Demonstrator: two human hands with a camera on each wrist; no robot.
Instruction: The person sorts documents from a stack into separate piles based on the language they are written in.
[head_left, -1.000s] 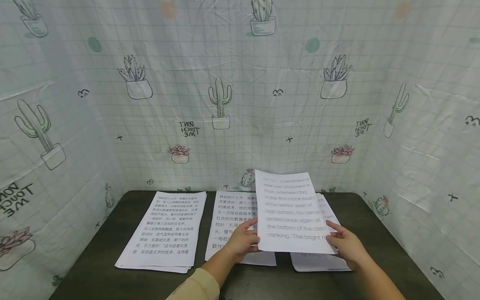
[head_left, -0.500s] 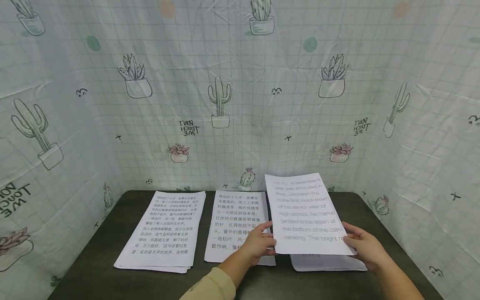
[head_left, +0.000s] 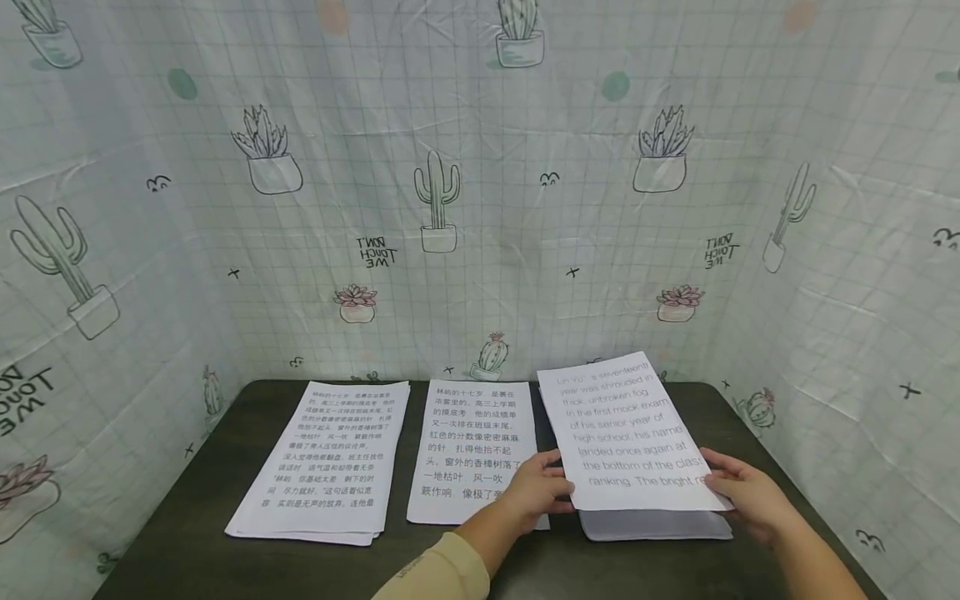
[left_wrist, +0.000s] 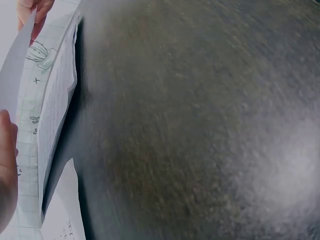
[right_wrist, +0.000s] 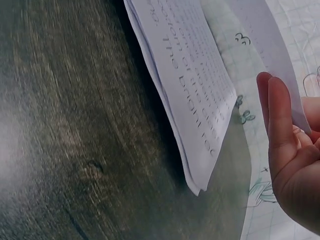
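Note:
A printed sheet of paper [head_left: 618, 437] with large English text is raised above the right-hand paper stack [head_left: 652, 525]. My left hand [head_left: 534, 493] pinches its lower left edge, and my right hand [head_left: 753, 500] pinches the lower right corner. In the right wrist view, the sheet [right_wrist: 277, 55] hangs clear over the stack [right_wrist: 192, 100], whose top page carries similar English print. There, the fingers [right_wrist: 281, 110] of my right hand lie under the sheet. From the left wrist, the sheet [left_wrist: 17, 70] shows nearly edge-on. Most of the right stack is hidden behind it in the head view.
Two more piles of printed Chinese text lie on the dark table [head_left: 247, 571]: a left pile [head_left: 322, 467] with slightly uneven edges and a middle pile [head_left: 472, 442], partly covered by my left hand. A cactus-print curtain [head_left: 480, 208] encloses the table's back and sides.
Both hands have carried the sheet to the right, from partly over the middle pile to over the right stack. It has also lowered slightly at its top edge.

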